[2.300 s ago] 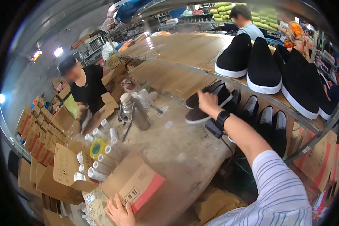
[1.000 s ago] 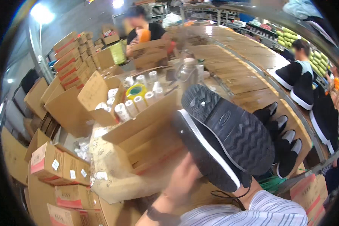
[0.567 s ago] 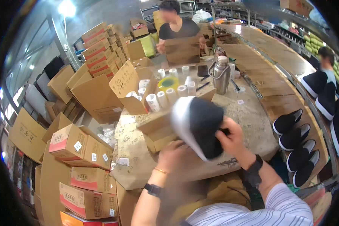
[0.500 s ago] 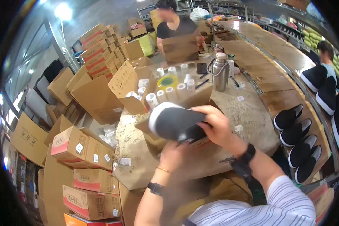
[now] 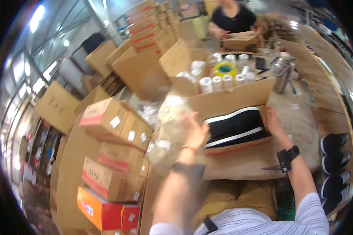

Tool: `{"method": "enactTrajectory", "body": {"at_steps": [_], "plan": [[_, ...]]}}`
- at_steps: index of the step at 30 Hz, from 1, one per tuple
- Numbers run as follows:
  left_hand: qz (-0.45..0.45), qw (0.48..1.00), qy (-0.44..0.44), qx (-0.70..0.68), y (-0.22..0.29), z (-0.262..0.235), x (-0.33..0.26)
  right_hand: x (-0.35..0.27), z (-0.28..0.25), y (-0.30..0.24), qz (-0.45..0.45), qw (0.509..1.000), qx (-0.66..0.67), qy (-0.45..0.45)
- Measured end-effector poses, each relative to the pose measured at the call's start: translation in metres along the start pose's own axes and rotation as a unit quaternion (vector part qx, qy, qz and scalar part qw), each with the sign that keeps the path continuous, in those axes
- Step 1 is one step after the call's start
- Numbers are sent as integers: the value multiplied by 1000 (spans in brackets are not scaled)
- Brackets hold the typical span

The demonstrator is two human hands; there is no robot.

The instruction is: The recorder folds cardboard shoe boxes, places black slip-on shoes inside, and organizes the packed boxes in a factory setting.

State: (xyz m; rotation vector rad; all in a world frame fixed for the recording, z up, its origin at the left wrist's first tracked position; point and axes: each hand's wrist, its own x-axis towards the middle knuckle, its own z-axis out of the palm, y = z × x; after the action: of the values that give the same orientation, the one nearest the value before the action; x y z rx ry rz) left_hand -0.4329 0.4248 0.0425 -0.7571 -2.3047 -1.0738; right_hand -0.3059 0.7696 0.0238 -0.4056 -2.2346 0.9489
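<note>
A cardboard shoe box lies on the paper-covered table in front of me, its lid standing up along the far side. Two black shoes with white sole edges lie inside it, side by side. My left hand is at the box's left end, fingers spread and somewhat blurred, with nothing in them. At the right end, my right hand rests its stretched fingers against the box's side. Contact of the left fingers with the box is hard to make out.
White label rolls and a yellow tape roll stand behind the box, near a steel flask. Stacked cartons fill the left. Black shoes line the right-hand rack. Across the table a person handles a carton.
The black shoe I held over the box now lies in it, and both hands have parted to the box's ends. My view has shifted left. The person opposite has lowered their carton.
</note>
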Motion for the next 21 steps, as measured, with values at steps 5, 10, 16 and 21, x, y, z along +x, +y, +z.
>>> {"method": "enactTrajectory", "body": {"at_steps": [5, 10, 16, 21], "plan": [[-1, 1000, 14, 4, 13, -12, 0, -4, 1, -36, 27, 989, 17, -145], [-174, 957, -123, -199, 24, -26, 14, -4, -2, -12, 62, 982, 92, -151], [74, 992, 68, 74, 30, -11, 3, -8, -1, -31, 169, 952, 201, -160], [6, 984, -3, -177, 22, -34, -27, 31, -53, 19, 173, 933, 281, -146]]}}
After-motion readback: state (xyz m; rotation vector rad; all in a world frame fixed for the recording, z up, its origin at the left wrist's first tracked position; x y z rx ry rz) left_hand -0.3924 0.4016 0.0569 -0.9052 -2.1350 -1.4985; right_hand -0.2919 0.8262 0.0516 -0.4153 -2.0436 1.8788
